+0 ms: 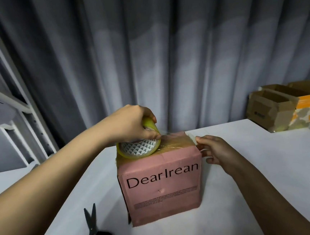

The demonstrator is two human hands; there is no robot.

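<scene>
A pink cardboard box (161, 190) printed "DearIrean" stands on the white table (257, 164). On its top left corner rests a roll of clear yellowish tape (139, 147). My left hand (132, 125) grips the roll from above, fingers curled over its rim. A strip of tape runs from the roll across the box top toward the right edge. My right hand (213, 149) presses against the upper right side of the box, with its thumb on the tape end at the corner.
Black-handled scissors (94, 233) lie on the table at the front left of the box. Several brown cardboard boxes (284, 106) are piled at the far right. A white metal shelf (8, 104) stands at the left. Grey curtains hang behind.
</scene>
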